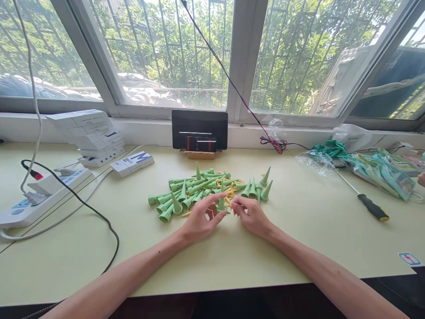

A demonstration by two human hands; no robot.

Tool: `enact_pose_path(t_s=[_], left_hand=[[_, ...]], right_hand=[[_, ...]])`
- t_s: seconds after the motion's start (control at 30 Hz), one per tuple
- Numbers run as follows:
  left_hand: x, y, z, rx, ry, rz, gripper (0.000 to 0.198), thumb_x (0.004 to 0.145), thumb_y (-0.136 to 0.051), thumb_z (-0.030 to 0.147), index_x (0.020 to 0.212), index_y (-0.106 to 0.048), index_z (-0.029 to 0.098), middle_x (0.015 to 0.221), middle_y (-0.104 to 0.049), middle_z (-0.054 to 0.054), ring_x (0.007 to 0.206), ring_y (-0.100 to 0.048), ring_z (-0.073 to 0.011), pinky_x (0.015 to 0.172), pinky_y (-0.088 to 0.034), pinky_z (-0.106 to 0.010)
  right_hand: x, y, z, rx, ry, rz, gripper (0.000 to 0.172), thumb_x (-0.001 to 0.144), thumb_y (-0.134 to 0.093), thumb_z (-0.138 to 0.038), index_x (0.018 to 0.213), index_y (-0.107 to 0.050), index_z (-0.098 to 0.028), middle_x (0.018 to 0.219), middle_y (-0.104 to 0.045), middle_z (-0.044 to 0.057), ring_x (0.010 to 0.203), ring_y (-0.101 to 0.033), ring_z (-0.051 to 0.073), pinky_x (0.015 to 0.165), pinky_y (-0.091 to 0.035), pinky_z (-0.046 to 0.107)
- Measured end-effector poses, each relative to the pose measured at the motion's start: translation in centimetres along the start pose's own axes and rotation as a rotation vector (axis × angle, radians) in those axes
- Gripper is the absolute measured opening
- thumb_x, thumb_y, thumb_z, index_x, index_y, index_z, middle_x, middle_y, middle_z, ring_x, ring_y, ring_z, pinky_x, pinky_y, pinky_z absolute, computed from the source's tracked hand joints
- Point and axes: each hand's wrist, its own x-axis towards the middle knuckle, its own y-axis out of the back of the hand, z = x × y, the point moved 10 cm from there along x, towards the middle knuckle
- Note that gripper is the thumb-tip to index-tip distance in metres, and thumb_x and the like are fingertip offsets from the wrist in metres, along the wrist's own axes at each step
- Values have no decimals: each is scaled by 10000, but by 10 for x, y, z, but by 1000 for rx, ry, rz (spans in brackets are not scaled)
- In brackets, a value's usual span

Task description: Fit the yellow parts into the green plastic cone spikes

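A pile of hollow green plastic spikes lies in the middle of the table, mixed with small yellowish pieces. My left hand is at the near side of the pile, thumb and forefinger apart. Just beyond its fingertips, a green spike stands point up; I cannot tell whether they touch it. My right hand is curled, its fingertips pinched together facing my left hand. What they hold, if anything, is too small to make out. Behind my right hand stands a group of upright green spikes.
A tablet leans at the back with a phone before it. White boxes and a power strip with cables are at left. To the right lie a screwdriver and bagged items. Part of another person's hand shows at the right edge.
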Motion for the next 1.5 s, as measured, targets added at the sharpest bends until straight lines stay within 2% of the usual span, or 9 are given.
enact_pose_path(t_s=[0.5,1.0,1.07,1.13,1.2,1.27,1.37,1.5], left_hand=[[0,-1,5,-2,-13,-14,409,894,-592,328,1289,-543,233,1048,-625,-57,643,-558,-90,588,-568,-236],[0,-2,5,-9,4,-12,411,894,-594,310,1294,-537,234,1035,-618,-52,649,-559,-90,595,-561,-234],[1,0,3,-19,30,1,415,896,-590,322,1295,-534,227,973,-616,-40,644,-561,-96,589,-555,-235],[2,2,0,-32,56,17,423,899,-585,336,1303,-527,223,891,-603,-21,631,-553,-99,578,-545,-232],[3,4,-1,-42,71,28,430,903,-578,352,1309,-523,223,835,-582,-7,619,-539,-100,572,-538,-230],[3,5,-2,-44,71,34,430,901,-578,369,1304,-530,226,830,-570,-6,620,-532,-100,572,-536,-230],[2,3,-1,-51,64,24,432,898,-579,379,1300,-534,226,860,-559,-13,614,-530,-94,567,-533,-227],[2,1,-2,-70,61,8,434,901,-574,372,1306,-524,224,861,-536,-13,615,-529,-93,570,-530,-229]], right_hand=[[-1,2,-5,-62,14,11,383,1002,-371,-370,693,-509,-189,599,-495,-17,531,-421,119,547,-347,248],[-2,1,-2,-58,-11,21,414,1007,-368,-382,686,-535,-182,594,-524,-12,533,-452,117,545,-364,246],[-1,1,-1,-29,-29,23,357,999,-393,-388,773,-576,-181,622,-554,-7,550,-489,124,548,-392,245],[-1,1,-1,-2,-45,30,265,976,-453,-395,955,-609,-182,701,-614,10,596,-543,137,555,-427,247],[0,2,0,16,-54,35,281,948,-515,-391,1129,-596,-191,813,-664,35,638,-580,148,559,-460,252],[0,3,-1,23,-51,35,333,930,-548,-376,1214,-589,-207,928,-687,60,663,-600,151,565,-487,261],[0,4,-3,21,-30,44,330,925,-561,-350,1219,-619,-212,1044,-694,85,724,-624,163,591,-511,276],[0,4,-5,20,-8,52,278,925,-564,-336,1147,-661,-201,1026,-707,87,766,-637,177,598,-513,281]])
